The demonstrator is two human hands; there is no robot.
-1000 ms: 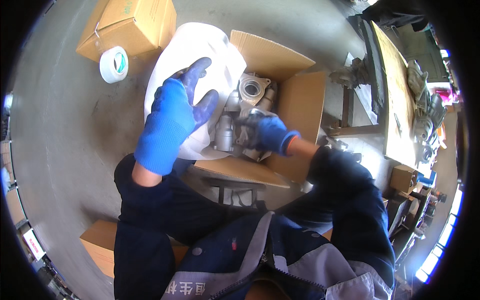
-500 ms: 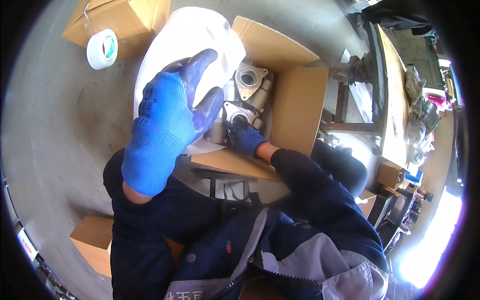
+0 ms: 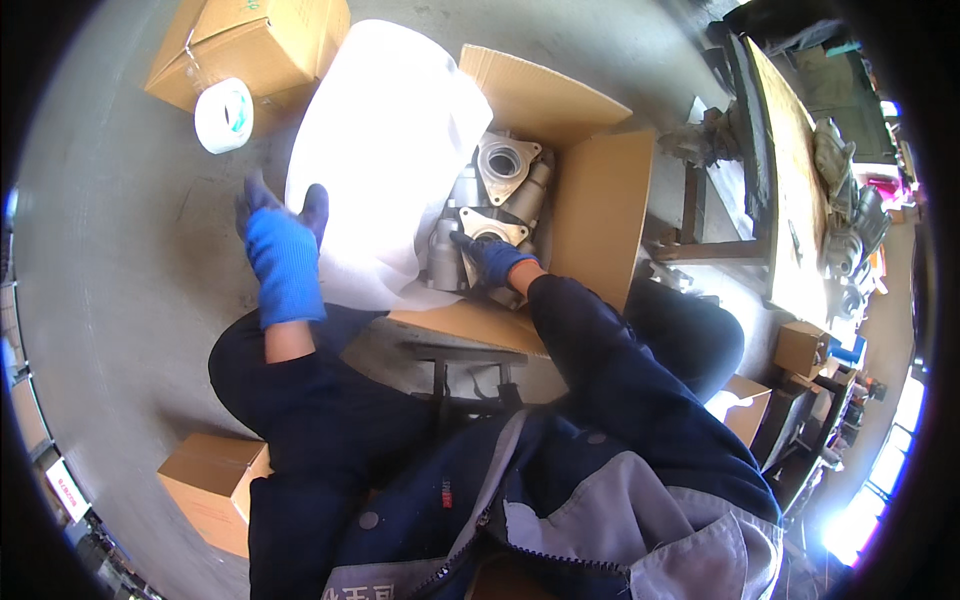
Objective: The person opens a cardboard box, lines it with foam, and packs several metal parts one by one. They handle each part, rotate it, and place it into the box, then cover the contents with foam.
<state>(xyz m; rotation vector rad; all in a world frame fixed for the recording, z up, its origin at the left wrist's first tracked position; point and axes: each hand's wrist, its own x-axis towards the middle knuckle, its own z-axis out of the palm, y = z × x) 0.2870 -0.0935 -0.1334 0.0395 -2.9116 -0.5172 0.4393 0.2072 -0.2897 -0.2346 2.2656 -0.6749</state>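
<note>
My left hand (image 3: 280, 240), in a blue knit glove with dark coated fingers, is open, its fingers spread beside the left edge of a white foam sheet (image 3: 375, 150). Nothing shows in its grasp. The sheet stands bulging over the left side of an open cardboard box (image 3: 600, 215). Inside, my right hand (image 3: 494, 260), gloved alike, closes on the flange of a near metal casting (image 3: 508, 228); some of its fingertips are hidden. Just beyond it lies another casting (image 3: 503, 165) with a triangular flange and a round opening. Grey cylindrical metal bodies surround both.
A roll of white tape (image 3: 223, 115) is beside a closed carton (image 3: 255, 55) at the far left. A smaller carton (image 3: 215, 480) sits near my left side. To the right, a workbench (image 3: 785, 180) bears metal parts. A dark metal frame (image 3: 470, 358) stands before me.
My left hand has moved left, down and away from the foam sheet's front, and the sheet is now spread lower along the box. My right hand stays at the near casting.
</note>
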